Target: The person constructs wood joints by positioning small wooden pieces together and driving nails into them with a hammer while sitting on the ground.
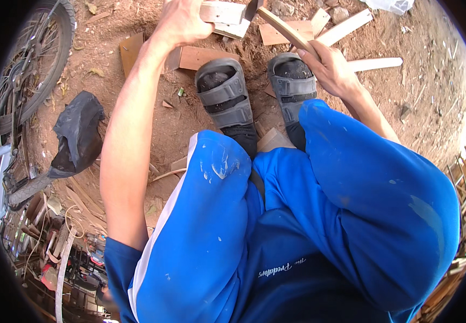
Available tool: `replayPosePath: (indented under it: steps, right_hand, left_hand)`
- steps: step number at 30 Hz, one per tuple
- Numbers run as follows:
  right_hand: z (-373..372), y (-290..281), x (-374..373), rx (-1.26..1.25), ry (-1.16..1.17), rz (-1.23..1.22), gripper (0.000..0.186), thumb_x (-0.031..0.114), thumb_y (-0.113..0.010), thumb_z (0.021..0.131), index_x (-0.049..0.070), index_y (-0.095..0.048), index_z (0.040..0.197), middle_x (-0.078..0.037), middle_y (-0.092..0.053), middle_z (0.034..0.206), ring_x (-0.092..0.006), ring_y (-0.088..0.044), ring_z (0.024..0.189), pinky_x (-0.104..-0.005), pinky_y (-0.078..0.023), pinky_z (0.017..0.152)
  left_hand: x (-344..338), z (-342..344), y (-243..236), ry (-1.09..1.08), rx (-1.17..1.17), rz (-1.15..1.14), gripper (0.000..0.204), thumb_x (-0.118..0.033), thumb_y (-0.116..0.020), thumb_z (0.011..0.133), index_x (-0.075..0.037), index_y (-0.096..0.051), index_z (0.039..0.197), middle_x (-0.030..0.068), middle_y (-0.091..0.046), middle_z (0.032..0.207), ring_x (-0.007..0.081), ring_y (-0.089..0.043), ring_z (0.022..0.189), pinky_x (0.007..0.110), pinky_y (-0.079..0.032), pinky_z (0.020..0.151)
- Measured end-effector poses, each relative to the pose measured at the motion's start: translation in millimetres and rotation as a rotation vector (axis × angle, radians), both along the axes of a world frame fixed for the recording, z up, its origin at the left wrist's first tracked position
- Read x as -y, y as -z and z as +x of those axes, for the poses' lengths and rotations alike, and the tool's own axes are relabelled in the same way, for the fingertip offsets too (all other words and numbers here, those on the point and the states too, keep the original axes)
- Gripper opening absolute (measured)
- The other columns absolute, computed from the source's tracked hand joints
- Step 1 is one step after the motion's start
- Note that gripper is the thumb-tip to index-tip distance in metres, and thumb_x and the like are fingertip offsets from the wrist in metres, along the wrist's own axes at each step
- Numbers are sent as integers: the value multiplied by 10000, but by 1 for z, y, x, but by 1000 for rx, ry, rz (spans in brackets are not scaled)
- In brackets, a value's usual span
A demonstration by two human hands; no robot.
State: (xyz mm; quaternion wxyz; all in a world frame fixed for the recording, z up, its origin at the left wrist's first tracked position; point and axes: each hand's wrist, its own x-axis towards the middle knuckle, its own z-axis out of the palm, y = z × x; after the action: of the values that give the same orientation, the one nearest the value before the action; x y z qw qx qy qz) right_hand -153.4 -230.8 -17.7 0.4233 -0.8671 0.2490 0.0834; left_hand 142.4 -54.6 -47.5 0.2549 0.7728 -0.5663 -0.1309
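we see white lettering (281, 268) on a dark-blue shirt (292, 237), arms (128, 156) reaching forward, left grip (182, 22) clasping a wooden block (225, 12), right grip (329, 65) curled around a wooden handle (288, 31).

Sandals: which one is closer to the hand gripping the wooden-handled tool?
The right sandal: its toe end sits beside the right hand, whereas the left sandal is farther off, toward picture left.
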Motion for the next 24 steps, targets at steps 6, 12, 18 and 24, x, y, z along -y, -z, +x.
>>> replayPosePath:
  steps: [6,12,18,24]
  right_hand:
    - [1,-23,-15,136,257,95,389,381,-512,1095,17,-611,1001,-123,-638,708,-220,-617,602,-401,-457,548]
    - [-4,4,-24,-71,-161,-213,253,248,-607,1035,3,-558,1075,-192,-669,750,-356,-687,642,-465,-544,554]
    - [-14,3,-42,290,-2,-268,165,175,-598,1041,27,-554,1098,-169,-666,747,-372,-652,601,-459,-528,561]
    - [11,22,-26,-64,-259,-402,278,228,-589,1031,-6,-548,1175,-206,-683,760,-374,-686,603,-468,-542,532]
  left_hand:
    - [-16,-6,-15,-23,33,-90,223,-182,-742,743,-63,-663,914,195,-696,874,408,-670,879,473,-510,770]
    - [-37,-5,-6,-15,118,-109,404,-145,-800,654,-124,-634,1022,54,-699,949,252,-679,963,413,-434,925]
    - [-49,-8,-3,-6,127,-167,406,-144,-809,652,-110,-643,1021,63,-693,926,253,-678,960,411,-433,939]
    - [-51,-9,-15,-64,132,-107,423,-172,-782,622,-87,-625,1006,83,-649,922,283,-643,952,431,-398,937]
